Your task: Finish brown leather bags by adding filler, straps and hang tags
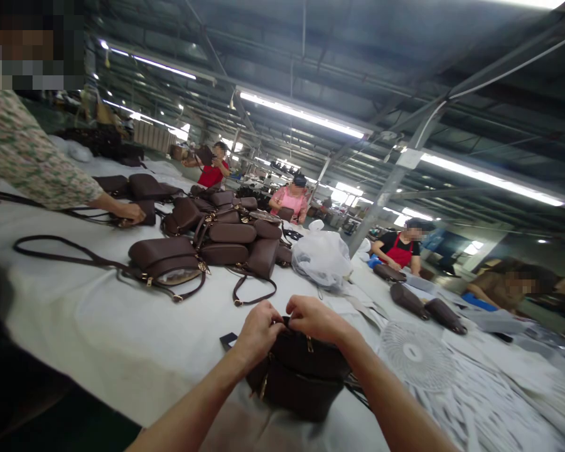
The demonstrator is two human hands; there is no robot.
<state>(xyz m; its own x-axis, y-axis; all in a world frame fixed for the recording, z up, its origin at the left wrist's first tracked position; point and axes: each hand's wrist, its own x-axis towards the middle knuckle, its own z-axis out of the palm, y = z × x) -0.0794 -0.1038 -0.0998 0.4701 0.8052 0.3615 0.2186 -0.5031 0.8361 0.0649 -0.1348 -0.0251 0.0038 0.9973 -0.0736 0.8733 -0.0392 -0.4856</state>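
A dark brown handbag (306, 383) with gold zipper pulls stands upright on the white-covered table in front of me. My left hand (262, 329) pinches the bag's top edge on the left side. Beside it, my right hand (313, 317) is closed on the same top edge, its fingers curled down. What exactly lies between my fingertips is hidden. A small dark tag (228, 341) sticks out just left of the bag. Dark straps trail on the table at the bag's right.
Several brown handbags (230, 233) are heaped beyond my hands, near a clear plastic bag (324, 256). A co-worker's hand (130, 214) reaches in from the left. At right lie a white round fan grille (417, 355) and white strips (480, 402). Other people work farther back.
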